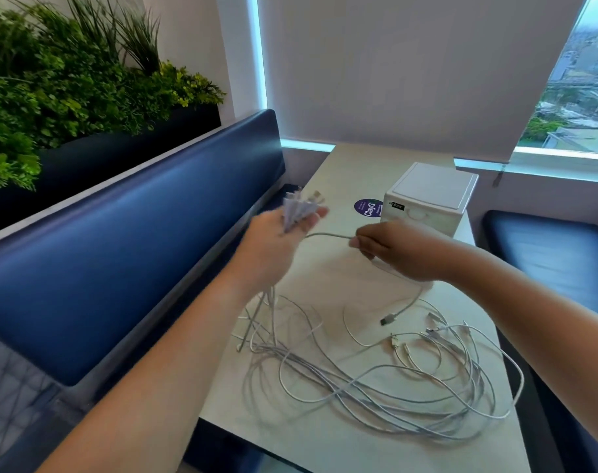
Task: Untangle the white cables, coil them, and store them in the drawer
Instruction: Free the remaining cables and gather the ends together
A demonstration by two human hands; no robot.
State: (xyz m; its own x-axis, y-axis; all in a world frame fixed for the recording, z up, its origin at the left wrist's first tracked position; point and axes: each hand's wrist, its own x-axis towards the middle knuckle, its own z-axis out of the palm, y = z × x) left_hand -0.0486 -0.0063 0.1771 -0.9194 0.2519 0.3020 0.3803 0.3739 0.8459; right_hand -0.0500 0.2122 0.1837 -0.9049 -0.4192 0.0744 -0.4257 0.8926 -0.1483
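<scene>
Worktop (277, 435): white. It carries everything and runs from you toward the window.

Cables (376, 387): a loose white tangle spread over the near half of the worktop and reaching toward its right edge. Nothing is coiled yet, so you are early in the untangling step.

Drawer box (427, 196): small and white, at the far right corner of the worktop. Its drawer front looks closed. It is well apart from the tangle, probably parked there until coils are ready.

Left hand (273, 240): raised over the left edge of the worktop and blurred. Your fingers curl round a bunch of plug ends (299, 208). Their cords hang down to the heap, so the ends stay sorted while the lengths fall free.

Right hand (393, 250): raised in front of the box, pinching a single strand (328, 234) that runs across to the bunch. This looks like tracing one cable out.

One grey plug (388, 319) lies free on the worktop, beyond the tangle and below your right hand.
</scene>
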